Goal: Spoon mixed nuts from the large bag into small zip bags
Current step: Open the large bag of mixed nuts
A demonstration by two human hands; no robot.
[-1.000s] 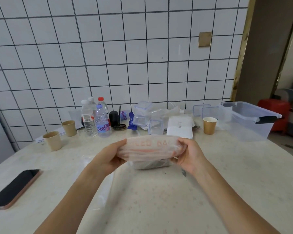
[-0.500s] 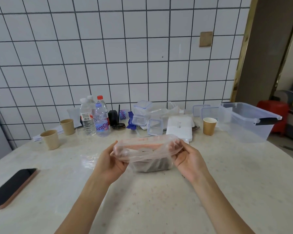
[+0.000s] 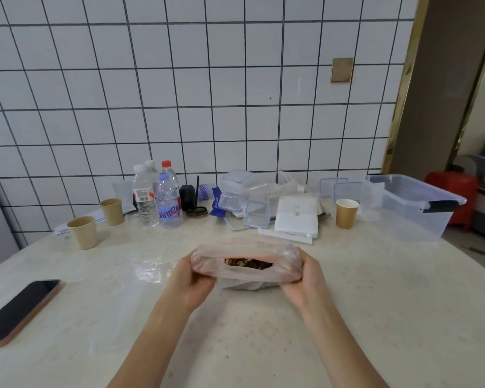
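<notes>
On the pale table point(image 3: 375, 317), near the middle, stands the large bag point(image 3: 247, 271), its mouth pulled open so the mixed nuts point(image 3: 248, 263) show inside. The left hand point(image 3: 189, 281) grips the bag's left end and the right hand point(image 3: 303, 281) its right end, fingers curled around the plastic rim, the bag held between them.

Nuts point(image 3: 248, 264) in bag point(image 3: 244, 271) — on table point(image 3: 375, 303).
</notes>
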